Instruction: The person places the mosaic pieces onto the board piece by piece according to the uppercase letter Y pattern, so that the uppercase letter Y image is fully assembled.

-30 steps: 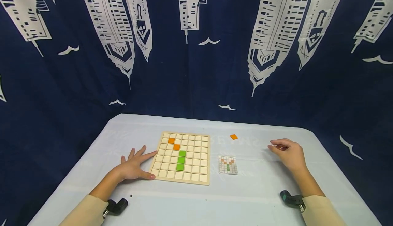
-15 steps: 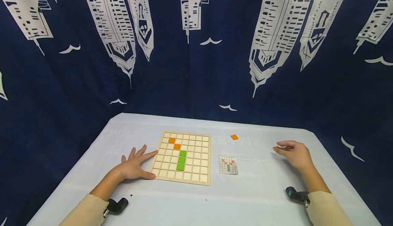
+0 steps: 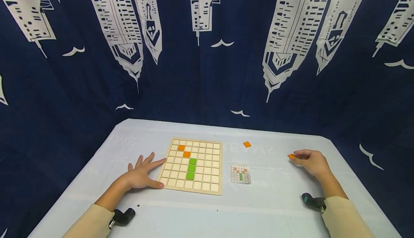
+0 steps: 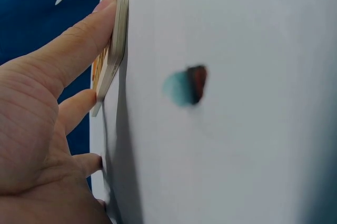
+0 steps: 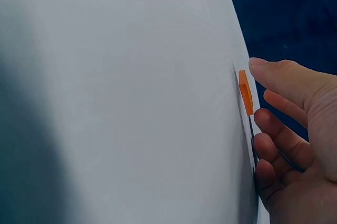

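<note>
In the head view my left hand (image 3: 139,176) rests with spread fingers against the left edge of a wooden grid board (image 3: 208,169). Its thumb touches the board near the front corner. On the board lie two orange tiles (image 3: 186,154) in a diagonal and three green tiles (image 3: 192,168) in a column. My right hand (image 3: 312,162) is at a loose orange tile (image 3: 291,156) on the right of the table. From the right wrist, thumb and fingers stand around this orange tile (image 5: 246,93), with a gap visible at the thumb.
A small printed pattern card (image 3: 240,174) lies right of the board. Behind it is another loose orange tile (image 3: 247,144). The white-covered table (image 3: 258,209) ends at a dark blue curtain (image 3: 181,87) with a skyline print.
My right hand has shifted a little to the right and forms a wider gap between thumb and fingers. The orange tile at it now shows. My left hand stays at the board.
</note>
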Motion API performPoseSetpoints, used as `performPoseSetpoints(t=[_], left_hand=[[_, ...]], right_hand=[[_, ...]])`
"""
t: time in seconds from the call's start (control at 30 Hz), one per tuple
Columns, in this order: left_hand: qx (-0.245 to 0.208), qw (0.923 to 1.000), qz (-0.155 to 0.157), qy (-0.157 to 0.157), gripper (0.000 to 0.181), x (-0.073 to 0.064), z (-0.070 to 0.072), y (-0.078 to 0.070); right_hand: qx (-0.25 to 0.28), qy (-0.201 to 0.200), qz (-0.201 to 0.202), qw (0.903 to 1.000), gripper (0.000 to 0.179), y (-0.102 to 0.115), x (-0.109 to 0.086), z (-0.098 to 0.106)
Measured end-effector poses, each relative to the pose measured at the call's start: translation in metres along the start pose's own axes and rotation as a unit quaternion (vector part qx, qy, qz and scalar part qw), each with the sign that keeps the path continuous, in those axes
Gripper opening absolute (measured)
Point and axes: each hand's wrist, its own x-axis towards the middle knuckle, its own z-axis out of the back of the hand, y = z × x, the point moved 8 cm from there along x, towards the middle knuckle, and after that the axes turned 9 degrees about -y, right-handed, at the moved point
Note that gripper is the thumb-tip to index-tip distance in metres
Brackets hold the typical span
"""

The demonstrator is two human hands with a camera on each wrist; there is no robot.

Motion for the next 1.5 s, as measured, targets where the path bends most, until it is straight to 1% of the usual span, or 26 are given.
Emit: performPoseSetpoints(t=[0.13,0.47,0.9,1.07,1.3,1.5], left_hand=[[0.001,1.0,-0.002,0.001,0.106,0.0,0.0,0.0],[-0.002,1.0,0.003,0.001,0.105,-0.001,0.0,0.0],[-0.004,1.0,0.0,0.001,0.106,-0.001,0.0,0.0],[-0.01,0.9999,-0.002,0.002,0.106,-0.001,0.0,-0.001],[-0.007,1.0,-0.004,0.002,0.106,-0.001,0.001,-0.002],[-0.008,0.9999,-0.005,0.003,0.106,-0.002,0.0,-0.001]], right_hand=[[-0.003,0.001,-0.009,1.0,0.047,0.0,0.001,-0.002],[0.001,0.007,-0.016,0.9999,0.044,0.001,0.001,-0.006],[-0.007,0.007,-0.042,0.9991,0.042,-0.007,0.005,-0.01],[-0.007,0.012,-0.046,0.9989,0.042,-0.006,0.004,-0.009],[0.003,0.028,-0.076,0.9967,0.047,-0.009,0.004,-0.01],[-0.007,0.033,-0.073,0.9967,0.043,-0.007,0.005,-0.012]])
